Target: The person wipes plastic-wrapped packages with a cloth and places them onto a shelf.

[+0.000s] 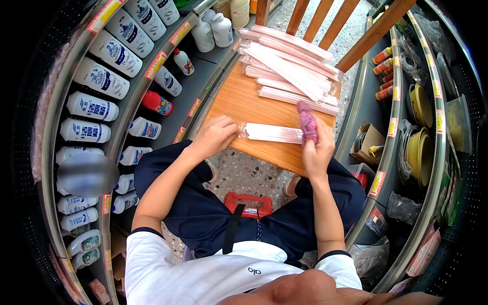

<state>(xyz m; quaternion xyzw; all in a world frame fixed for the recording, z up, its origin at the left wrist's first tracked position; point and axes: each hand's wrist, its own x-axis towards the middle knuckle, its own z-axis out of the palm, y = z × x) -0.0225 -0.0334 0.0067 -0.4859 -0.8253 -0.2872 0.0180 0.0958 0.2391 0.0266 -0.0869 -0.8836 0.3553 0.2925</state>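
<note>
On the wooden chair seat [229,91] in front of me lies a clear plastic packet [273,133] of thin white and pale pink sticks; their exact kind I cannot make out. My left hand [216,134] is closed at the packet's left end, its fingertips pinching the crinkled wrapper. A crumpled purple-pink cloth [307,122] is gripped in my right hand [319,147], which presses it over the packet's right end. Behind them, several similar packets [290,66] are piled loosely toward the chair's back.
Shelves of white bottles [96,105] curve along the left, with a red bottle [157,103] among them. Shelving on the right carries yellow round items [421,157] and a cardboard box [367,138]. The slatted chair back [325,20] rises at the far side. A red plastic object [248,205] is between my legs.
</note>
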